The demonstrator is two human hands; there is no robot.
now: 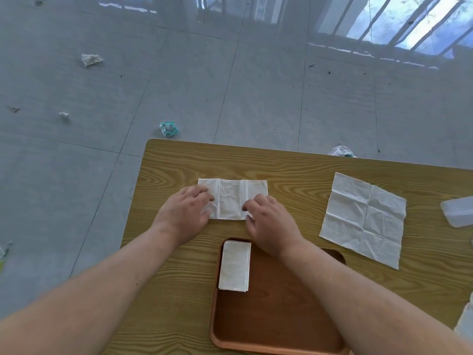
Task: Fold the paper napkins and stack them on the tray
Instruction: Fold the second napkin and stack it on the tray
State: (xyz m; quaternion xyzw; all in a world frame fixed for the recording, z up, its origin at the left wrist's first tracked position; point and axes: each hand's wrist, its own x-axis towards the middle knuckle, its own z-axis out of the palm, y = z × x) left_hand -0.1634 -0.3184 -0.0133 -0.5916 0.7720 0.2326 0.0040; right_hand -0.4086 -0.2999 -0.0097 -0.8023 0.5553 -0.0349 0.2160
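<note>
- Just beyond the tray (281,316), my left hand (186,213) lies bent-fingered on the half-folded napkin (231,198); I cannot tell whether it grips.
- My right hand (271,226) pinches the napkin's edge nearest the tray.
- Featherlight, limp, tearable tissue: I'd lift it gently by the corners.

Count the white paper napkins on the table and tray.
3: a half-folded white paper napkin mid-table, an unfolded napkin at right, a folded napkin on the brown tray; more may lie beneath it or offscreen.
</note>
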